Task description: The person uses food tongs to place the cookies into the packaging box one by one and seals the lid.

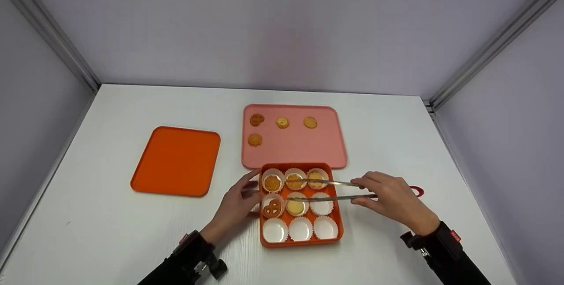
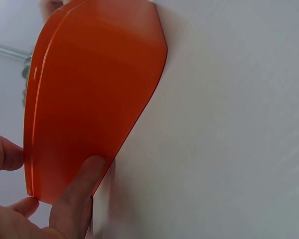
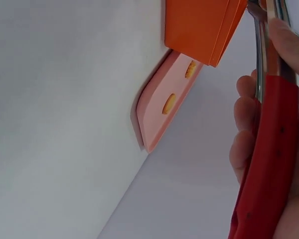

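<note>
An orange box holds white paper cups in three rows. Swirled and round cookies sit in the back row. A pretzel-shaped cookie and a pale round cookie lie in the middle row. My left hand rests at the box's left side, its thumb against the outer wall and other fingers near the rim. With my right hand I grip metal tongs with red handles. Their two arms stand apart above the box; I cannot see anything pinched between the tips.
Behind the box lies a pink tray bearing several cookies, among them a pretzel shape and a flat round one. A flat orange tray or lid lies to the left. Grey walls enclose the white table.
</note>
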`<action>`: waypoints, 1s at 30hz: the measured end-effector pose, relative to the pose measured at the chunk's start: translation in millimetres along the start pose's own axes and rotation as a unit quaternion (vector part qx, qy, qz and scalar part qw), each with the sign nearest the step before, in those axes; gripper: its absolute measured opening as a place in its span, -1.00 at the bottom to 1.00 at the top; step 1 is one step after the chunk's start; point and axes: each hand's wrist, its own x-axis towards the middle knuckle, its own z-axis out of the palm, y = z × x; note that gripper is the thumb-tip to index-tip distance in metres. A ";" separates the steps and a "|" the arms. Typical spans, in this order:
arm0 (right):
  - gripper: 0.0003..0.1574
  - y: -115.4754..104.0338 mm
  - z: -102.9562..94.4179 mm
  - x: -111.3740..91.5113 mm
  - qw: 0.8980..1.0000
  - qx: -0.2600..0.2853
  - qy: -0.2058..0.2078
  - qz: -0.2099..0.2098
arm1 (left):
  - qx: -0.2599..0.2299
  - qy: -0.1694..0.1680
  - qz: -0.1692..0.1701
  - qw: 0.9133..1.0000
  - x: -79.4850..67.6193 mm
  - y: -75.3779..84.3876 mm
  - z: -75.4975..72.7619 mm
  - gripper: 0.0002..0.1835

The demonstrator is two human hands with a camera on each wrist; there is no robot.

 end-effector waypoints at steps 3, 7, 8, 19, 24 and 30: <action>-0.42 5.8 2.7 6.5 0.999 0.000 0.037 0.022 | -0.012 -0.002 -0.001 1.000 -0.2 -1.8 -0.7 -0.32; -0.41 16.4 10.0 16.5 0.994 -0.012 0.092 0.065 | -0.012 0.000 0.001 1.000 -1.4 -2.1 -0.1 -0.32; -0.41 19.0 12.3 19.1 0.992 -0.015 0.103 0.078 | -0.009 0.001 0.001 1.000 -1.7 -2.2 0.3 -0.31; -0.41 37.7 31.4 45.0 0.969 -0.049 0.082 0.228 | -0.009 0.005 0.007 1.000 -1.6 -5.9 2.1 -0.31; -0.42 48.5 36.8 55.1 0.960 -0.058 0.069 0.263 | -0.003 0.003 0.007 1.000 -1.7 -4.7 1.6 -0.31; -0.44 58.6 46.2 62.7 0.956 -0.069 0.063 0.278 | 0.032 0.004 0.012 0.999 -3.6 -1.0 1.7 -0.33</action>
